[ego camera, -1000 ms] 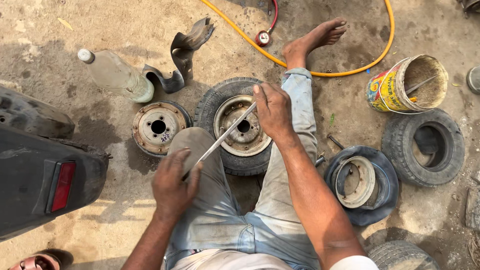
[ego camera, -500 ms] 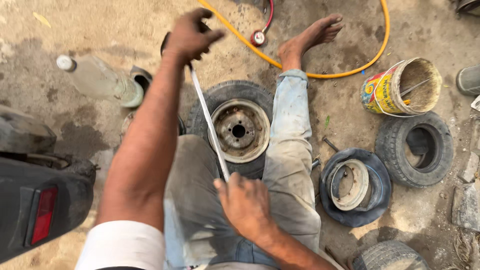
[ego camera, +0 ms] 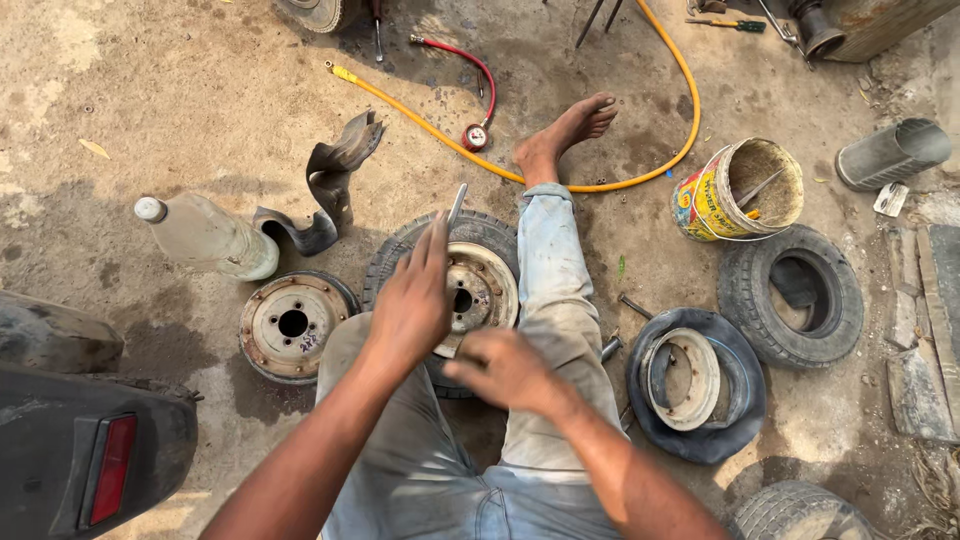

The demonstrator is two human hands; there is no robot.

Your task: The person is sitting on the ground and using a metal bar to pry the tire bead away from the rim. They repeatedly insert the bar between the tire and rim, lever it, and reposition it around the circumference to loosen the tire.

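Left hand (ego camera: 412, 305) closed round flat metal lever (ego camera: 456, 206), tip over tyre (ego camera: 400, 262) and rim (ego camera: 490, 290) between legs. Right hand (ego camera: 508, 368) loosely curled, grip unclear. Lever could slip, strike fingers or knee.

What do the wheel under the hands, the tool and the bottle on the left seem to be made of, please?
Wheel: rusty painted steel rim in a black rubber tyre. Tool in the left hand: bright bare metal, likely steel. Bottle: cloudy, dusty plastic, apparently.
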